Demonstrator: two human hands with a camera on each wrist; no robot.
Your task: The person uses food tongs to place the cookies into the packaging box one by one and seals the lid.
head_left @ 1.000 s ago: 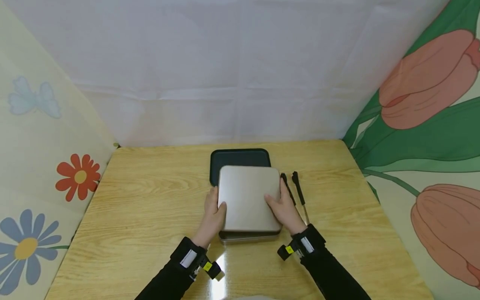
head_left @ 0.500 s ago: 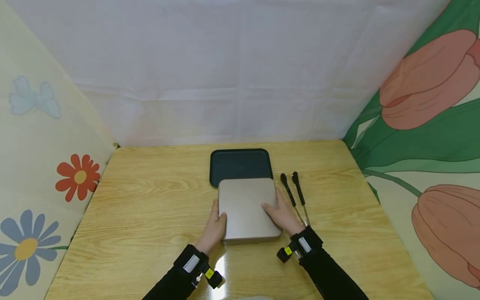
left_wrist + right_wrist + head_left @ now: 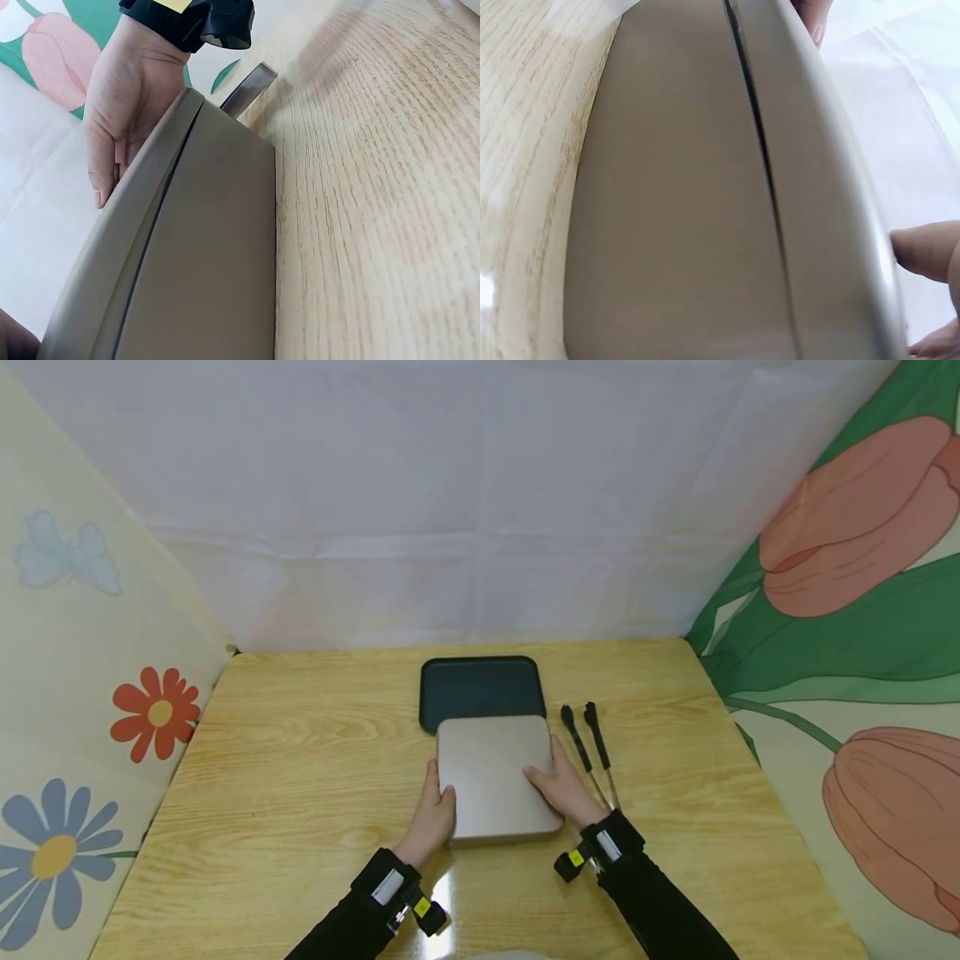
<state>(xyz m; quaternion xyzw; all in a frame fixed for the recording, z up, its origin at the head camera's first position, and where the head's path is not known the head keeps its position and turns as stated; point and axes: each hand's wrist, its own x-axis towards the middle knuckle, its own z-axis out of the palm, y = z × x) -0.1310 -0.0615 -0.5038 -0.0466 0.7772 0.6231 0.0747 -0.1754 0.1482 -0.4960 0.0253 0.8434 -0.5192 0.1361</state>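
Observation:
A flat silver metal tin sits on the wooden table, its lid (image 3: 495,768) on top of its body (image 3: 217,240). My left hand (image 3: 429,817) holds the left side of the lid, thumb at the top edge. On the right side, my right hand (image 3: 568,789) grips the lid with its thumb lying on the top face. A thin dark seam between lid and body shows in both wrist views; in the left wrist view it widens slightly along part of its length. The fingers under the right hand's side are partly hidden, and the tin's contents are covered.
A dark tray (image 3: 480,685) lies behind the tin, its near edge hidden by it. Right of the tin lie two utensils with black handles, a left one (image 3: 576,739) and a right one (image 3: 597,737), with thin metal shafts. Fabric (image 3: 472,502) hangs behind the table.
One second ago the lid was raised and offset, with a dark gap at the near side. Both hands have brought it down and nearer onto the body; little has moved in the last half second.

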